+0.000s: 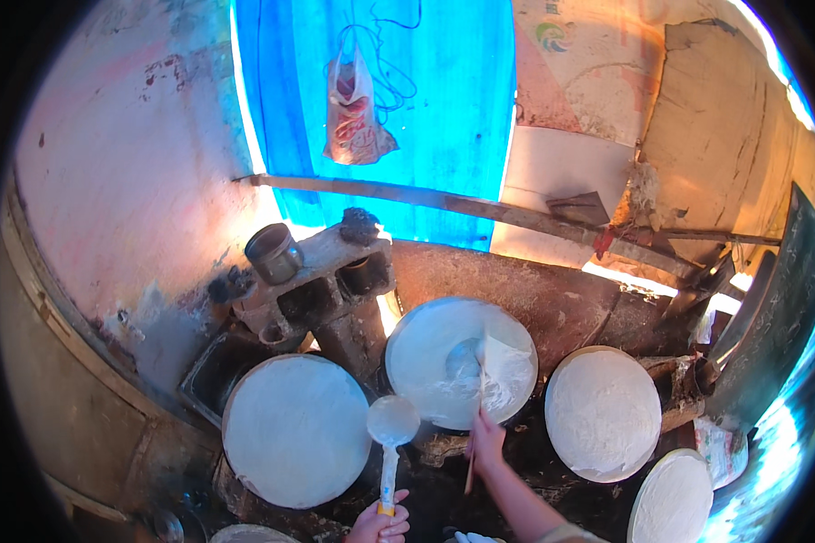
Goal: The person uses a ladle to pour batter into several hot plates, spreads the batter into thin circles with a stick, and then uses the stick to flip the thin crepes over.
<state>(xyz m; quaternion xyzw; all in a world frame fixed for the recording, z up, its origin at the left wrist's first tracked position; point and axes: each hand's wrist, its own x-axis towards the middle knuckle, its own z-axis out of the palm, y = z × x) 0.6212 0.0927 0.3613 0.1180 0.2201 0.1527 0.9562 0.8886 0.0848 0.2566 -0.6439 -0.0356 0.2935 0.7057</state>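
Note:
My left hand is closed around the handle of a ladle, whose round bowl looks coated in white. It hangs between two round white plates, just below the middle one. In my right hand is a thin wooden stick, held upright over the near edge of the middle round plate. The stick's far end lies on a patch of wet white batter, streaked on the right half. A bluish round spot marks the plate's centre, beside the stick. Another white round plate lies to the left.
More white round plates stand at right and lower right. Behind the left plate, a dark pot sits on a hollow block. A wooden beam crosses the back wall. A plastic bag hangs above it.

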